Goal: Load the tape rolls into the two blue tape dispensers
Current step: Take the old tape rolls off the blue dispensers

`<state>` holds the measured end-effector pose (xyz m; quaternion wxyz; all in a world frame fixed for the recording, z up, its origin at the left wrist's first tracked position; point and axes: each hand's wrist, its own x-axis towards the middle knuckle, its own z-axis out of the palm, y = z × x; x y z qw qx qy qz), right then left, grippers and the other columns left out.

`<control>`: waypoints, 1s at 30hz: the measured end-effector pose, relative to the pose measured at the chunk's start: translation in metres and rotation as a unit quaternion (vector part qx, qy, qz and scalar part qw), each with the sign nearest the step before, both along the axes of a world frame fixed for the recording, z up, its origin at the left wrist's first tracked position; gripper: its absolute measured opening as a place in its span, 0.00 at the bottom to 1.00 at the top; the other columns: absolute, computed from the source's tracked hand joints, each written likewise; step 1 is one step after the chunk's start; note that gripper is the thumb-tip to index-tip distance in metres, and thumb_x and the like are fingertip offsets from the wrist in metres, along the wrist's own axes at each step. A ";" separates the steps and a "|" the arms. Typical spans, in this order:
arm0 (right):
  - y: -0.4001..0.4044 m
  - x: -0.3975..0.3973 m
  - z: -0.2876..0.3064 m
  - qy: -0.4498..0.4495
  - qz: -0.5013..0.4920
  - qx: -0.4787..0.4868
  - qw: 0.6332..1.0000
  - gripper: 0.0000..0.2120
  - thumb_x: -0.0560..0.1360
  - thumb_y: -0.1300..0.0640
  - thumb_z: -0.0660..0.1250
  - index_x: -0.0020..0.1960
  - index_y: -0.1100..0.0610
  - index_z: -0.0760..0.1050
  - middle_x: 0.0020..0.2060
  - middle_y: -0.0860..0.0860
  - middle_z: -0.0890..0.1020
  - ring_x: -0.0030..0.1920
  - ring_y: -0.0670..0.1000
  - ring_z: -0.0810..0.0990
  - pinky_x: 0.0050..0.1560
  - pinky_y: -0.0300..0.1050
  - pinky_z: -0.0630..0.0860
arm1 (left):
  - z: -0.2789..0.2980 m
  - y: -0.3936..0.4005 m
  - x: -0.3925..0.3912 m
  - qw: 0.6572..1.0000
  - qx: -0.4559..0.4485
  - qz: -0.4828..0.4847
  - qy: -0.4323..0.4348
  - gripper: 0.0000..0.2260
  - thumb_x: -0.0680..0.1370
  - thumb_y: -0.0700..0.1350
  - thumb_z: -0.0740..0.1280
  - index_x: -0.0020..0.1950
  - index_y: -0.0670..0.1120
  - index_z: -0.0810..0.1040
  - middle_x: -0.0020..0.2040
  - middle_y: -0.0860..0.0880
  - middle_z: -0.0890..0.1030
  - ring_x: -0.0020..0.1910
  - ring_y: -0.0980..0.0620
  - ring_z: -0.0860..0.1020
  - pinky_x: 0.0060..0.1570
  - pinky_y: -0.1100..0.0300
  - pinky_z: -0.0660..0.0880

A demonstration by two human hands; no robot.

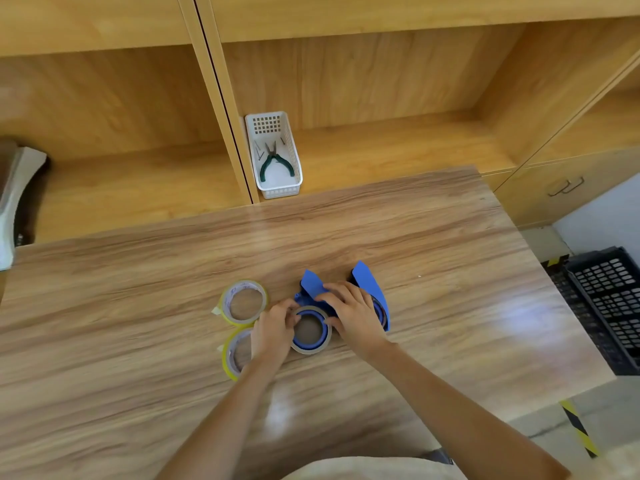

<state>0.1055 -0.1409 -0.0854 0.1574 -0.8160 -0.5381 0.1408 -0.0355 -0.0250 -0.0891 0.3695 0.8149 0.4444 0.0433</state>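
Progress looks early: left hand (273,327) and right hand (353,313) both have fingers pinched on the near dispenser (311,289), w/ a grey ring (309,348) around its blue hub. Far-right dispenser (372,292) lies untouched; can't tell if loaded. Two yellow tape rolls (243,301) sit flat on the table (450,271), left of the hands, so probably both loads remain.
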 end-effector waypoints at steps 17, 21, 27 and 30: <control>-0.004 -0.027 0.057 0.124 0.024 0.019 0.992 0.25 0.79 0.56 0.61 0.74 0.48 0.61 0.38 0.44 0.73 0.34 0.53 0.76 0.35 0.56 0.77 | 0.050 -0.020 -0.048 0.985 0.137 -0.005 -0.109 0.18 0.79 0.44 0.65 0.67 0.62 0.73 0.45 0.55 0.77 0.33 0.53 0.76 0.30 0.54 0.75; -0.008 -0.054 0.053 0.096 0.101 -0.029 0.990 0.19 0.78 0.54 0.61 0.68 0.52 0.63 0.45 0.51 0.82 0.40 0.58 0.81 0.31 0.49 0.72 | 0.045 -0.038 -0.095 0.986 0.128 0.019 -0.108 0.17 0.78 0.43 0.68 0.64 0.60 0.74 0.51 0.56 0.80 0.42 0.51 0.81 0.35 0.55 0.76; -0.026 -0.096 0.026 0.123 0.214 -0.131 0.960 0.18 0.78 0.55 0.63 0.65 0.57 0.64 0.53 0.55 0.81 0.47 0.60 0.79 0.39 0.48 0.66 | 0.006 -0.079 -0.159 0.996 0.059 -0.028 -0.055 0.19 0.78 0.42 0.65 0.66 0.59 0.71 0.54 0.51 0.80 0.44 0.48 0.81 0.40 0.60 0.70; -0.032 -0.111 0.012 0.078 0.230 -0.168 0.955 0.22 0.77 0.53 0.63 0.69 0.56 0.62 0.57 0.58 0.80 0.52 0.64 0.80 0.42 0.52 0.69 | -0.005 -0.093 -0.170 0.997 0.057 -0.056 -0.014 0.22 0.78 0.49 0.58 0.73 0.56 0.68 0.50 0.51 0.78 0.45 0.51 0.77 0.44 0.59 0.70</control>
